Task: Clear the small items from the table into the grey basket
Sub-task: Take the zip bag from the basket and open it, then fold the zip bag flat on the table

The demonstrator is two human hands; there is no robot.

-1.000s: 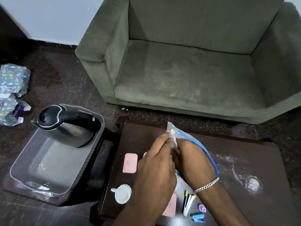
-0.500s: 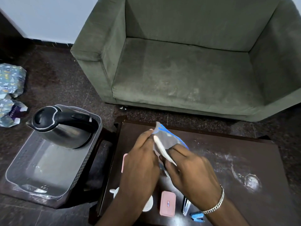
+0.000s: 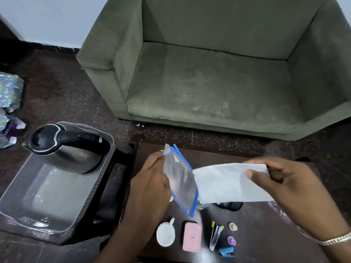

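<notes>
You've got your left hand (image 3: 150, 179) pinching the top edge of that clear zip bag (image 3: 179, 179) with the blue seal, fingers pressed together on it, while your right hand (image 3: 281, 179) grips the white paper sheet (image 3: 228, 182) between thumb and fingers, its other end right at the bag. Both are up in the air over the dark table (image 3: 266, 234).

Heads up: the grey basket (image 3: 57, 196) sits well off to your left, and the kettle (image 3: 64, 147) already hogs its far end. Swing the bag over carelessly and it may catch the kettle handle or land outside.

Also, the bag dangles right above the white cup (image 3: 165, 235) and pink case (image 3: 191, 236). Drop your hands and you could knock the cup over or scatter the stapler (image 3: 226, 251) and those little caps.
</notes>
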